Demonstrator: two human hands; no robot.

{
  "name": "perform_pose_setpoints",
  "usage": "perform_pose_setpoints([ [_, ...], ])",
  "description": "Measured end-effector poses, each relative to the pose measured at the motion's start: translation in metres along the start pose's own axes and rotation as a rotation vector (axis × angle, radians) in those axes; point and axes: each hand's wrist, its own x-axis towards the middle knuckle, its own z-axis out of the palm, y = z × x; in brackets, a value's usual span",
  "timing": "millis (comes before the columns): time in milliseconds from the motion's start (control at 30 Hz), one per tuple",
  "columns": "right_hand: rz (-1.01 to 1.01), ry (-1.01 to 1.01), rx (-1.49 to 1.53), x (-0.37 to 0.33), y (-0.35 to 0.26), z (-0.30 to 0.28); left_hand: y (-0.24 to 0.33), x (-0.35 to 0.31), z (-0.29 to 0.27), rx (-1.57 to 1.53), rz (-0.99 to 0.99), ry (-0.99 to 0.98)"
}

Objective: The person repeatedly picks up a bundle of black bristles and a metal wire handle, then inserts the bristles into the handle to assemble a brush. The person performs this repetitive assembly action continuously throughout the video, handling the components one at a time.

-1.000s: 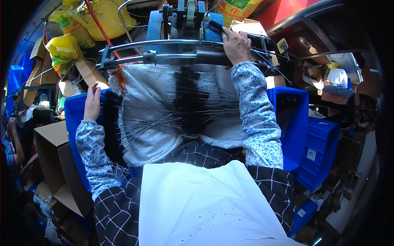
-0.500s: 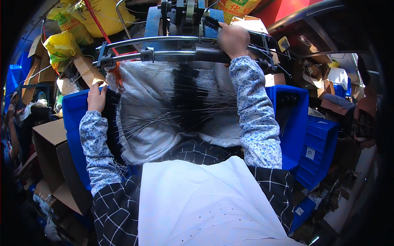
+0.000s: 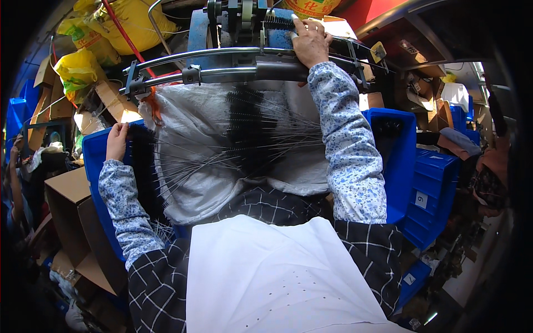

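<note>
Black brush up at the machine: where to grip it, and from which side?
Probably the right end, from the right: the black brush lies roughly crosswise, its left end close to the machine's roller, the right hand at its other end.

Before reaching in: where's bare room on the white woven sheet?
On the sheet: upper left, between the orange strip and the heaped black bristle brushes; lower right, between those brushes and the white floral sleeve. Crowded: the middle, with thin metal wires fanning left and right.
</note>
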Motion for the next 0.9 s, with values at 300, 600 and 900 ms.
perform_pose_setpoints([
  [300, 0.198, -0.054, 0.19, -0.013, -0.004, -0.018, 0.057, -0.031, -0.046, -0.273, 0.364, 0.461],
  [600, 0.166, -0.023, 0.214, -0.009, -0.032, -0.013, 0.106, -0.081, -0.104, -0.538, 0.525, 0.798],
  [900, 0.145, 0.012, 0.193, -0.005, -0.06, -0.009, 0.104, -0.102, -0.107, -0.57, 0.589, 0.835],
])
